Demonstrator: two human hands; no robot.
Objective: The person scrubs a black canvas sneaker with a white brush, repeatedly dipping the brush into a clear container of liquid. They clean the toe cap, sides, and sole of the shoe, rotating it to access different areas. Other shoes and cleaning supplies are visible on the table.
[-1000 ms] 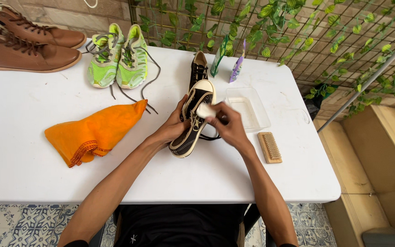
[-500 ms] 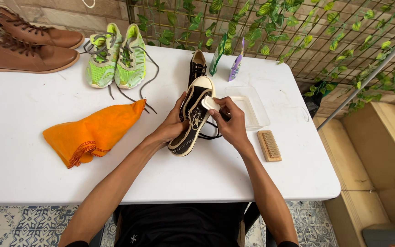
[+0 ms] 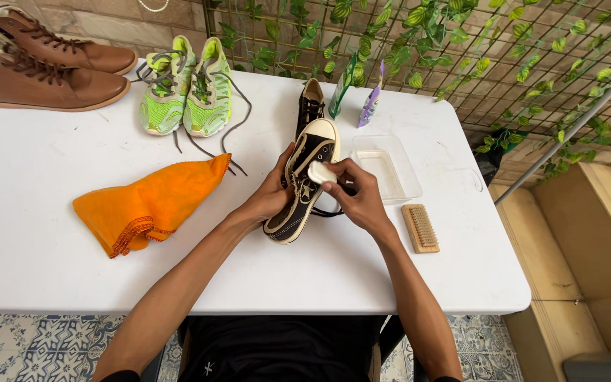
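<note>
The left hand (image 3: 266,201) wraps around the side of a black canvas sneaker with a cream rubber toe cap and sole (image 3: 302,180), fingers closed on it and holding it tilted on edge near the middle of the white surface (image 3: 36,233), its heel end resting on the top and its toe pointing away from the person. The right hand (image 3: 358,198) is closed around a small white pad (image 3: 321,172), pinched between thumb and fingertips and pressed against the sneaker's upper just behind the toe cap.

Directly behind the held shoe lies a second black sneaker with a tan lining (image 3: 311,106), partly hidden by it. Just right of the hands stands a clear shallow plastic tray (image 3: 390,166), and near its front corner lies a wooden scrub brush with pale bristles (image 3: 421,228), close to the right wrist. Behind the tray, against the leafy wire trellis, stand a green pouch (image 3: 342,86) and a small purple bottle (image 3: 370,105).

To the left of the left forearm lies a crumpled orange cloth with a stitched hem (image 3: 151,201). Further back sit a pair of lime-green running shoes with grey laces (image 3: 186,88), side by side, and at the far left corner a pair of brown leather lace-up boots (image 3: 43,60), lying with toes pointing right.
</note>
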